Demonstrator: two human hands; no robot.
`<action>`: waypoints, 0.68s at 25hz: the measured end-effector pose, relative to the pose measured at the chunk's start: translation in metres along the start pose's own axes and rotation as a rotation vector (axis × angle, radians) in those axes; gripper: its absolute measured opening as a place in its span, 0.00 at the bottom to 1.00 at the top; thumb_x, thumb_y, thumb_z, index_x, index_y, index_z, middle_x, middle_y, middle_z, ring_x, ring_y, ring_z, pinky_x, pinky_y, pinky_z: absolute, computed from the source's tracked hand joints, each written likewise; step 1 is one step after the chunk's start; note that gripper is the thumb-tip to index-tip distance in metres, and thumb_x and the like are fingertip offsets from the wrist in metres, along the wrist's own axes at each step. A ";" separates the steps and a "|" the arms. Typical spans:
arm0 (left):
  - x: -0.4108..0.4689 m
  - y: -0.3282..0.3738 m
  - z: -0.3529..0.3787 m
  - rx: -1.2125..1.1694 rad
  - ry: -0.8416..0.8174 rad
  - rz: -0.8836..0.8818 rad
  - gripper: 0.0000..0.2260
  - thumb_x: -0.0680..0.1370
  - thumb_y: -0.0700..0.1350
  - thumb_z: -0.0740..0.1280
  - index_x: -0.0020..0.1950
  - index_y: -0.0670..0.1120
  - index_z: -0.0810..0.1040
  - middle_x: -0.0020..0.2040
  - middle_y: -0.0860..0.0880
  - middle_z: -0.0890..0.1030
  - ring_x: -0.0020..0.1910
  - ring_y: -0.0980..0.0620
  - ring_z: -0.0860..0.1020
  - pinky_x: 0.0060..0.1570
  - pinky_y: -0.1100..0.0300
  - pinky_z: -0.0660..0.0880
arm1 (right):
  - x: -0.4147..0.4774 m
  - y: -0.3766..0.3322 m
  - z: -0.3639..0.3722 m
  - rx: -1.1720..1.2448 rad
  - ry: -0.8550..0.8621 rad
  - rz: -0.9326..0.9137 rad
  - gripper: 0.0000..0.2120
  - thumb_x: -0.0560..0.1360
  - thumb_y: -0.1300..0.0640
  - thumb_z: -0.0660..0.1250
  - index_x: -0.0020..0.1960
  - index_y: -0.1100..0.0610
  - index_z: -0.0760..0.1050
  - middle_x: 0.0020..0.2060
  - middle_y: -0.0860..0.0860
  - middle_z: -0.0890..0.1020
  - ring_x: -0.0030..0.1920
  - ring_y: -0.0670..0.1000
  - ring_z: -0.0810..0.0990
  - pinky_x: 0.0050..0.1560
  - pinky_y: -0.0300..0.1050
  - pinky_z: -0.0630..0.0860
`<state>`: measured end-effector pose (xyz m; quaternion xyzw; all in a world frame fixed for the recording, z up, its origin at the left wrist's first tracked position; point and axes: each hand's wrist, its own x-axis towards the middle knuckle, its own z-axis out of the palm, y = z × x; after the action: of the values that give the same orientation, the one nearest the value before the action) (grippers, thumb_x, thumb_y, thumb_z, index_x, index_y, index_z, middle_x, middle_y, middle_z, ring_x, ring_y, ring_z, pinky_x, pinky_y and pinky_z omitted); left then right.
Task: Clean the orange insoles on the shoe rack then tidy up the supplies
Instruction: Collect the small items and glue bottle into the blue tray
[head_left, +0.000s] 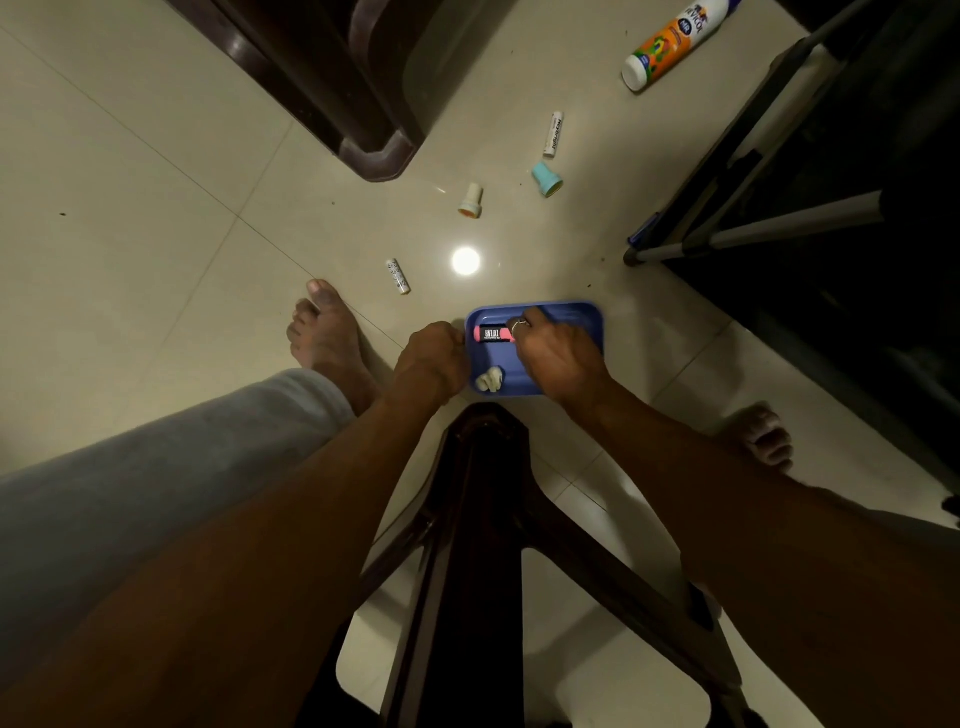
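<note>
A blue tray (582, 315) lies on the tiled floor in front of my stool. My left hand (431, 361) grips the tray's left rim. My right hand (558, 353) reaches into the tray and pinches the end of a pink tube with a black label (491, 333). A crumpled white wad (491, 379) lies in the tray's near left corner. Loose on the floor beyond are a small white tube (398, 276), a beige cap (471, 200), a light blue cap (547, 179), a white stick tube (554, 134) and a white and orange bottle (672, 41). No orange insoles are visible.
The dark metal shoe rack (753, 234) stands at the right. A dark brown plastic chair (363, 104) is at the top centre. A brown stool (483, 519) is under me. My bare feet rest on the floor on both sides of the tray.
</note>
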<state>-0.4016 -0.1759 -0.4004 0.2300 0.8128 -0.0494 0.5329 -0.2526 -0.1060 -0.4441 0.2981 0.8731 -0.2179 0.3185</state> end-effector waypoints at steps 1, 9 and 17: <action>0.000 0.000 0.000 -0.001 0.005 -0.002 0.13 0.80 0.44 0.67 0.63 0.41 0.76 0.55 0.41 0.80 0.51 0.41 0.82 0.55 0.45 0.80 | -0.002 -0.001 -0.002 0.005 0.016 -0.012 0.23 0.75 0.65 0.69 0.68 0.58 0.68 0.65 0.57 0.70 0.45 0.54 0.81 0.37 0.45 0.75; -0.001 0.002 -0.005 0.002 0.030 -0.011 0.11 0.81 0.45 0.65 0.61 0.42 0.77 0.54 0.41 0.81 0.48 0.41 0.82 0.52 0.45 0.81 | -0.005 -0.008 0.000 -0.057 -0.039 -0.098 0.13 0.80 0.60 0.64 0.64 0.59 0.72 0.61 0.56 0.74 0.41 0.51 0.73 0.38 0.46 0.69; 0.003 0.007 -0.007 0.058 -0.006 -0.024 0.13 0.81 0.45 0.66 0.62 0.40 0.77 0.55 0.40 0.81 0.51 0.41 0.82 0.56 0.47 0.79 | 0.003 0.001 0.006 -0.044 0.009 -0.077 0.20 0.78 0.60 0.65 0.70 0.57 0.67 0.63 0.57 0.73 0.48 0.55 0.80 0.37 0.46 0.71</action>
<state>-0.4056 -0.1660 -0.3988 0.2354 0.8121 -0.0800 0.5278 -0.2515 -0.1080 -0.4510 0.2579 0.8899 -0.2093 0.3126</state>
